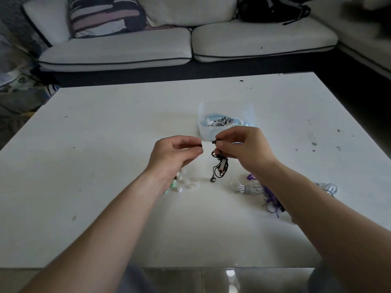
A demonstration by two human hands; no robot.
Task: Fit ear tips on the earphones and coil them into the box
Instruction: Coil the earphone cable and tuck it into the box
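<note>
Now, fitting: left hand (175, 154) pinches a dark ear tip (200, 147), right hand (243, 149) pinches one bud of the black earphones (220, 166). Next, press them together squarely; box (202, 125) at twelve o'clock.

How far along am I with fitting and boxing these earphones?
Done: some earphones already lie in the clear plastic box. In hand: right hand pinches the black wired earphones; left hand seems to pinch a small dark ear tip. Left: white coiled earphones, purple earphones and loose pale ear tips wait on the white table.
</note>
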